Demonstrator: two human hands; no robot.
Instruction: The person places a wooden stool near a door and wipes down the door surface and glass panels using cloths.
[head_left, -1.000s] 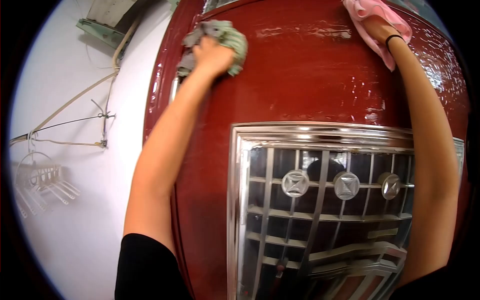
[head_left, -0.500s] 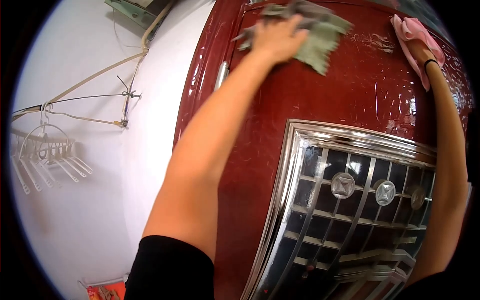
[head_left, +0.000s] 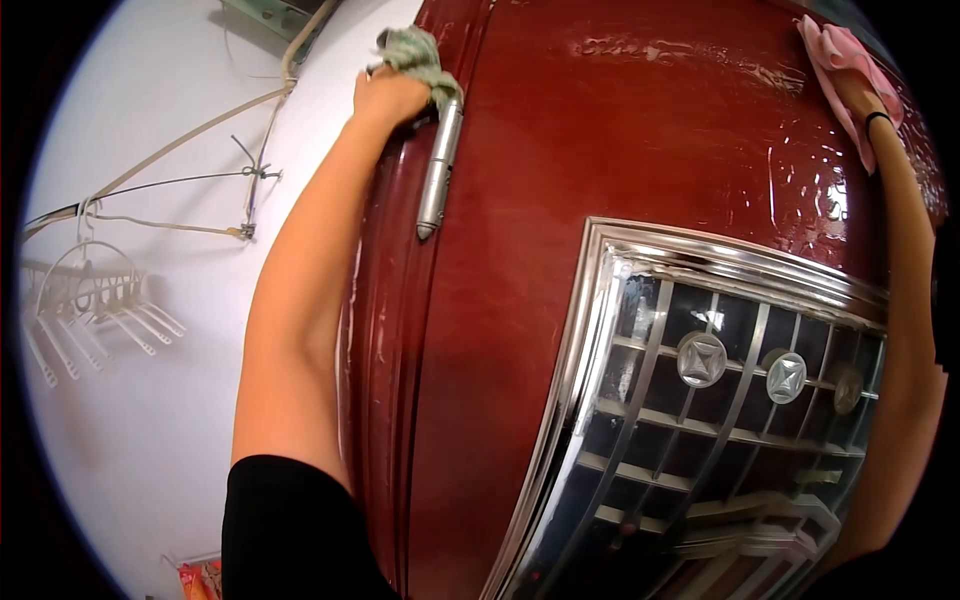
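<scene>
My left hand (head_left: 392,97) is raised to the upper left edge of the red door (head_left: 600,150), closed around a bunched green cloth (head_left: 418,58). The cloth lies at the door frame, just above a silver hinge (head_left: 437,180). At the upper right, my right hand (head_left: 857,95) is partly covered by a pink cloth (head_left: 838,50), which it holds against the door; its fingers are hidden in the folds. Glossy, wet-looking streaks show on the red surface between the two hands.
A metal-framed window with a grille (head_left: 700,430) is set into the door's lower part. White clip hangers (head_left: 90,290) hang from a cord on the white wall (head_left: 190,350) at left. A red packet (head_left: 202,578) shows at the bottom left.
My left hand has moved left and slightly down with the green cloth, from the door panel to the frame by the hinge. The cloth is now bunched. My right hand has barely moved.
</scene>
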